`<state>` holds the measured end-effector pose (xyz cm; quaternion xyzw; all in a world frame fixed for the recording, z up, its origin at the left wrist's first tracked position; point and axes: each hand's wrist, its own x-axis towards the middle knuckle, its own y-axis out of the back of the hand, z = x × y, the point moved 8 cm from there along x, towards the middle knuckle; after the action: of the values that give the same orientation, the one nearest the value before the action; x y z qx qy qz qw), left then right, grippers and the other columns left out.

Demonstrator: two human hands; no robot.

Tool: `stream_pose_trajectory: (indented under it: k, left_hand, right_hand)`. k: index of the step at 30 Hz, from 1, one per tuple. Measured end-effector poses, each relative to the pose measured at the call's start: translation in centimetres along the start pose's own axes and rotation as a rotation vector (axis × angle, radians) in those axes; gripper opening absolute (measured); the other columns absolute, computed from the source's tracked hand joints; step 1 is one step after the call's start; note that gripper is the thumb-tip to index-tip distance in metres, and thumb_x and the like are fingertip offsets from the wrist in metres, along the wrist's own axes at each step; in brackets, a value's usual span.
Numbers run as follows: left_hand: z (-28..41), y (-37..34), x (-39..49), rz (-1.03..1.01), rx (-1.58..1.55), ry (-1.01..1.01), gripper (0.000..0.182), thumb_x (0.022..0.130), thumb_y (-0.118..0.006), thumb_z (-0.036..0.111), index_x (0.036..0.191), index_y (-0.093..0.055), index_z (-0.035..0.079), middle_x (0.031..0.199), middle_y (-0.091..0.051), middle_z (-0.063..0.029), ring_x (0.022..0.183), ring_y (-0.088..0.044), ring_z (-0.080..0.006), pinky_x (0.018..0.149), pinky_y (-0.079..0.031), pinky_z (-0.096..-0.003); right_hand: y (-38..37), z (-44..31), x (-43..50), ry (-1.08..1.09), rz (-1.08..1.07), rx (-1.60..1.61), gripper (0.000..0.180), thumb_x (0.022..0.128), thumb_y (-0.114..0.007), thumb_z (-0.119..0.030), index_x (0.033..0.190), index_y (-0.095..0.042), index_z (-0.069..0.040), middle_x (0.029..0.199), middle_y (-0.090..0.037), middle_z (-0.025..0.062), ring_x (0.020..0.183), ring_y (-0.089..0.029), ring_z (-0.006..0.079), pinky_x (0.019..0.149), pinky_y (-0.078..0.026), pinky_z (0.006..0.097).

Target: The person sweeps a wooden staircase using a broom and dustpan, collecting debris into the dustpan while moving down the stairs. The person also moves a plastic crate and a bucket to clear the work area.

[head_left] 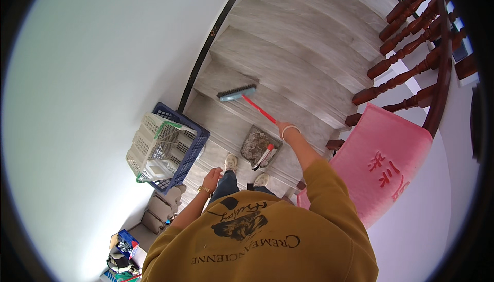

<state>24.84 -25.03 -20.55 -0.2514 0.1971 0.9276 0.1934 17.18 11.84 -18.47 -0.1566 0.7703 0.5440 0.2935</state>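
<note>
My right hand (285,128) is closed around the red handle of a broom (258,107). Its light blue head (236,94) with dark bristles rests on or just above a grey stair tread near the wall side. Below it, on a lower step, a dustpan (257,143) holds grey dust and debris; its handle with a red tip lies across the pan. My left hand (211,180) hangs low beside my left leg, holding nothing that I can see, fingers slightly bent. A gold-coloured watch or bracelet is on that wrist.
Grey marble-look stairs (281,50) curve upward ahead. Stacked plastic crates (166,149), blue and whitish, stand at the left wall. Dark red wooden balusters (405,77) line the right, with a pink cloth (386,158) bearing red characters over the railing. Boxes and assorted items (125,245) sit lower left.
</note>
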Motion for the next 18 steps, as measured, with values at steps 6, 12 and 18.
stream_pose_trajectory:
  k: [6,12,18]
  left_hand:
    - [-3.0,1.3,0.3,0.053,-0.034,0.129,0.054,0.084,-0.036,0.05,0.092,-0.057,0.001,0.072,-0.059,-0.0087,0.069,-0.057,-0.015,0.067,-0.045,-0.0254]
    - [-3.0,-1.7,4.3,-0.029,-0.023,0.089,0.053,0.083,-0.038,0.05,0.091,-0.057,0.002,0.071,-0.058,-0.0086,0.068,-0.056,-0.0158,0.065,-0.044,-0.0259]
    - [-1.1,-2.2,5.8,-0.079,0.003,0.029,0.051,0.083,-0.039,0.05,0.092,-0.057,0.003,0.072,-0.059,-0.0071,0.069,-0.055,-0.0153,0.067,-0.043,-0.026]
  right_hand:
    - [-9.2,5.9,-11.1,-0.142,-0.101,0.081,0.042,0.079,-0.038,-0.011,0.12,-0.038,-0.015,0.098,-0.054,0.0247,0.092,-0.053,0.0386,0.077,-0.042,0.0445]
    - [-9.3,7.3,-24.0,-0.129,-0.142,0.168,0.033,0.084,-0.039,-0.02,0.116,-0.045,-0.017,0.09,-0.057,0.0208,0.083,-0.055,0.0377,0.071,-0.044,0.0441]
    - [-2.8,5.2,-24.6,-0.131,-0.05,0.192,0.035,0.084,-0.039,-0.018,0.119,-0.041,-0.018,0.084,-0.057,0.0236,0.078,-0.055,0.0392,0.068,-0.044,0.0454]
